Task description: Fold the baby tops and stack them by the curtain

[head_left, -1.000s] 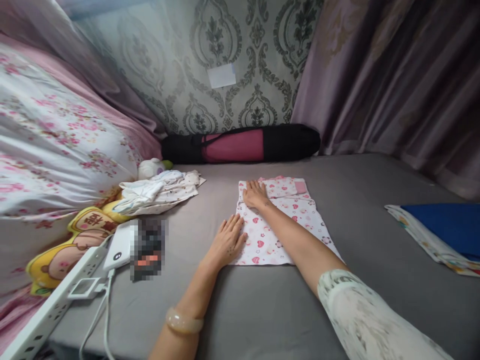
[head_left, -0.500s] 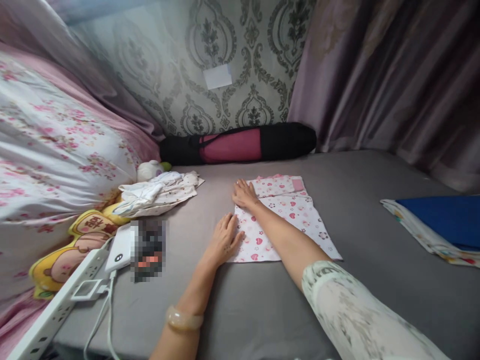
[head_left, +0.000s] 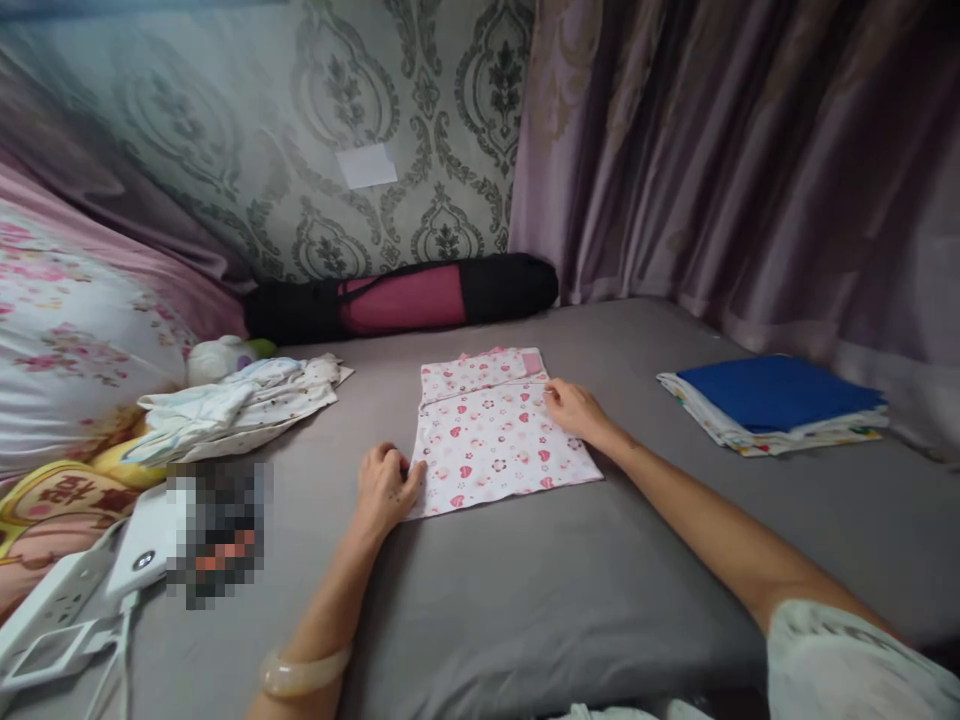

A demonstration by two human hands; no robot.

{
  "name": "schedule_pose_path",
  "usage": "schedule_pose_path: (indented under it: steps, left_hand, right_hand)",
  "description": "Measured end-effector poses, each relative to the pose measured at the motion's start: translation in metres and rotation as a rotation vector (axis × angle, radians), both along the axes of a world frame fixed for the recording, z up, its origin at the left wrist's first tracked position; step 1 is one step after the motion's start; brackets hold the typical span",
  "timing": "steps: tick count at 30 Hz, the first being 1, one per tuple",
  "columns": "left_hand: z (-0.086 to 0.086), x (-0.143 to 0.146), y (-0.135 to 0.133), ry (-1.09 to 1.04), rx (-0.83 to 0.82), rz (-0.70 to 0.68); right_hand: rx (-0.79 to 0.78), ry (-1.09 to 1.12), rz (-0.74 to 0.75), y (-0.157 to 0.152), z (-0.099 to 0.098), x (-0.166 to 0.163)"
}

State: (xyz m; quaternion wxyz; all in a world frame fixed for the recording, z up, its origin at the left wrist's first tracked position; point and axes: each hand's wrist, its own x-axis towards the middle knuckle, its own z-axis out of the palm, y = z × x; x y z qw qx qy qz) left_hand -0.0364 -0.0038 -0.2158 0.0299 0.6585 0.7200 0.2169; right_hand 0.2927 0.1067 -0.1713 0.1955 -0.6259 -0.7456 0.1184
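A small white shirt with red hearts and pink flowers lies flat, its upper part folded over into a band with a pink cuff. At the lower left edge of the shirt is my left hand, its fingers curled and its thumb on the cloth; the fingertips are partly hidden. My right hand pinches the right edge just below the folded band.
Grey bedding lies underneath. Folded cloths with a blue one on top are at right. Crumpled clothes, a white power bank and a power strip are at left. A long black and pink bag lies against the wall.
My right hand has moved from the shirt's upper left side to its right edge. My left hand's fingers have curled at the left edge. The view has turned right.
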Motion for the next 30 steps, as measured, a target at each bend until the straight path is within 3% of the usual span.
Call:
schedule_pose_path:
  steps: [5,13,17,23,30]
  left_hand:
    - [0.014,0.006,-0.007,0.035,-0.147,0.053]
    - [0.031,0.009,-0.028,-0.06,-0.251,-0.003]
    - [0.043,0.012,-0.04,-0.289,-0.249,-0.04]
    - [0.053,0.014,-0.046,-0.302,-0.29,-0.174]
    - [0.054,-0.003,-0.047,-0.634,-0.39,-0.206]
  right_hand:
    - [-0.195,-0.023,-0.126,-0.037,0.0,0.046]
    - [-0.219,0.007,-0.056,-0.085,-0.009,0.047]
    - [-0.243,0.08,0.005,-0.095,-0.009,0.05]
    - [-0.235,0.134,0.23,-0.103,-0.011,0.06]
    - [-0.177,0.163,0.283,-0.099,-0.005,0.065]
